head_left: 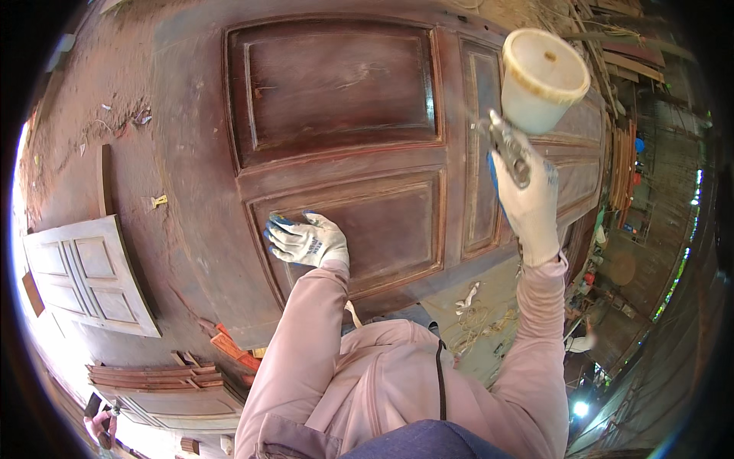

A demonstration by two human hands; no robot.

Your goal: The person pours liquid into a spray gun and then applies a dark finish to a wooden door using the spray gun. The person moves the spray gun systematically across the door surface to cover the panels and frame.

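Note:
Before me a brown wooden panelled door (pixel 336 99) is laid out, with raised mouldings round its panels. Its far left panel looks darker and glossier than the near one. In a white glove with blue on the fingers, my left hand (pixel 310 239) spreads over the near left panel; whether it touches the wood I cannot tell. My right hand (pixel 529 195), gloved too, is wrapped round a metal spray gun (pixel 508 149) above the door's right part. A whitish lidded cup (pixel 535 103) with a stained yellowish rim tops the gun. The trigger finger is partly hidden.
To the left, a pale panelled door (pixel 92 275) leans near a wall. Stacked boards and door panels (pixel 164 394) stand at the lower left, close to another person (pixel 99 424). Scraps and cord (pixel 478 314) litter the floor beside me. Timber strips (pixel 623 164) line the right.

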